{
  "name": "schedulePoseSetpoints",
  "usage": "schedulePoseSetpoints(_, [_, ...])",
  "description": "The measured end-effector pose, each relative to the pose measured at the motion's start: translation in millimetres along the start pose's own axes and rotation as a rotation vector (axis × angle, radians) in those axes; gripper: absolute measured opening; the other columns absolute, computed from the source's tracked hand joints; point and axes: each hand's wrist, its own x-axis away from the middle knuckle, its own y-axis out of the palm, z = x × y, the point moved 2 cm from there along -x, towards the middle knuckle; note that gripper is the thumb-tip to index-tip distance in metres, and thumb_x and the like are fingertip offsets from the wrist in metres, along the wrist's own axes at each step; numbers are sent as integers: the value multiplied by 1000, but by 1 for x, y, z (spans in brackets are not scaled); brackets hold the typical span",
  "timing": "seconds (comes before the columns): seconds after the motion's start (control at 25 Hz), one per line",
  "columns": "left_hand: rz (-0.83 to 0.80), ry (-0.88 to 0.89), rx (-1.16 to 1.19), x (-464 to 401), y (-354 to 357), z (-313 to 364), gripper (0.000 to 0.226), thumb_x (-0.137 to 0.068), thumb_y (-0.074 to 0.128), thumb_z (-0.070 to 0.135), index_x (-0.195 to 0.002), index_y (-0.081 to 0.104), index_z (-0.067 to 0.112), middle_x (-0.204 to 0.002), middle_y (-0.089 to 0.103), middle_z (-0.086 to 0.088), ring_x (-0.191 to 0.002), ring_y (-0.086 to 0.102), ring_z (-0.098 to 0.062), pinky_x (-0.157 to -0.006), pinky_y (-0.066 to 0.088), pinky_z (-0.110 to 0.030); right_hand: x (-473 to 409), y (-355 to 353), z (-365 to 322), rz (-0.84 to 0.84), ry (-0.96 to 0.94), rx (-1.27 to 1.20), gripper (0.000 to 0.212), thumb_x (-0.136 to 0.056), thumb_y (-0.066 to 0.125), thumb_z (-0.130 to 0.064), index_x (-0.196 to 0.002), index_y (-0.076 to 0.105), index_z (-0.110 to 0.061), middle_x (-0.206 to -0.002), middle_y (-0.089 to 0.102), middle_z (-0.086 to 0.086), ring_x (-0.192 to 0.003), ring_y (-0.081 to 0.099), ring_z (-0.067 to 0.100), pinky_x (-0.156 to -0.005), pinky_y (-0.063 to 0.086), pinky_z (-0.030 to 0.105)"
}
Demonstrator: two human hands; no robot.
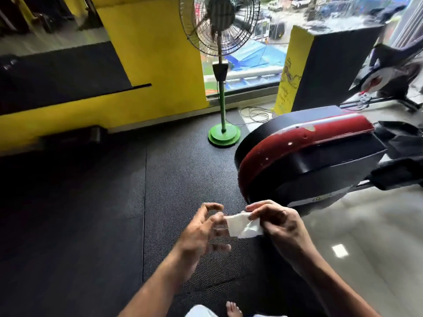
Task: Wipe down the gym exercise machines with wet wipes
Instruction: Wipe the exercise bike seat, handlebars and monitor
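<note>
A small white wet wipe [244,226] hangs in front of me between both hands, above the black rubber floor. My right hand [277,221] pinches its right edge with thumb and fingers. My left hand [203,229] pinches the wipe's left edge with its fingertips, the other fingers spread and curled. Just beyond the hands stands an exercise machine [306,154] with a black body and a curved red cover with chipped paint.
A green-based standing fan [221,88] stands by the window, cables on the floor beside it. A yellow and black box [325,67] and another machine [389,72] sit at the right. Glossy tile floor [366,236] lies to the right of the rubber mat.
</note>
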Motion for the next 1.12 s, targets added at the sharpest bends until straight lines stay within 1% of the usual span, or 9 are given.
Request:
schedulePoseSetpoints(0.16, [14, 22, -68, -83, -27, 33, 30, -99, 66, 27, -118, 64, 4, -102, 73, -16, -81, 71, -27, -67, 61, -41, -90, 19, 10, 19, 10, 52, 45, -76, 49, 30, -77, 77, -5, -105, 74, 10, -102, 73, 28, -88, 60, 40])
schedulePoseSetpoints(0.28, [-38, 95, -115, -158, -65, 64, 18, -99, 68, 14, -108, 69, -1, -97, 73, -12, -82, 68, -19, -66, 59, -32, -165, 34, 22, 45, 56, 112, 29, -82, 57, 9, -81, 79, -10, -103, 75, 8, -101, 73, 24, -88, 59, 35])
schedulePoseSetpoints(0.4, [-75, 133, -137, -228, -103, 110, 13, -97, 70, 15, -104, 72, 3, -94, 74, -6, -83, 66, -15, -65, 56, -27, -244, 53, 21, 48, 185, 43, 7, -87, 74, -19, -93, 74, -15, -93, 74, 9, -87, 70, 18, -75, 55, 28])
schedulePoseSetpoints(0.56, [-177, 150, -193, -319, -132, 177, 6, -95, 73, 24, -90, 73, 20, -82, 68, -2, -69, 59, -15, -58, 50, -26, -339, 60, 15, 97, 249, 42, 30, -84, 78, 4, -99, 73, -21, -83, 72, 5, -75, 66, 16, -64, 53, 25])
schedulePoseSetpoints(0.68, [-264, 160, -278, -397, -134, 223, 8, -90, 74, 32, -85, 72, 26, -73, 66, 2, -62, 58, -14, -54, 49, -26, -399, 48, 18, 251, 233, 77, 29, -86, 78, -1, -102, 77, -25, -87, 77, 12, -73, 66, 22, -67, 52, 37])
schedulePoseSetpoints(0.8, [-343, 151, -351, -463, -120, 250, 6, -96, 74, 18, -101, 72, 15, -84, 72, -2, -72, 63, -14, -64, 53, -30, -437, 24, 32, 507, 214, 31, 18, -87, 76, -4, -92, 77, -22, -81, 76, 6, -71, 65, 13, -64, 50, 24])
schedulePoseSetpoints(0.88, [-375, 136, -379, -517, -113, 262, 12, -97, 73, 13, -109, 71, 14, -92, 74, -3, -78, 65, -14, -68, 54, -27, -467, 2, 47, 680, 205, -57, 8, -85, 80, -17, -84, 73, -20, -78, 70, 4, -69, 60, 13, -60, 48, 16])
schedulePoseSetpoints(1.0, [-501, 131, -464, -607, -97, 284, 14, -98, 72, 17, -111, 71, 22, -99, 75, 1, -86, 68, -12, -74, 55, -27, -522, -31, 67, 836, 168, -253, 38, -75, 87, -38, -87, 61, -13, -87, 66, 13, -82, 63, 30, -70, 61, 30])
schedulePoseSetpoints(1.12, [-610, 108, -591, -684, -78, 313, 16, -97, 72, 29, -113, 70, 28, -105, 75, 1, -91, 70, -13, -78, 55, -29, -583, -62, 69, 921, 82, -465, 16, -83, 72, -18, -88, 58, -13, -115, 70, 21, -106, 67, 42, -81, 62, 52])
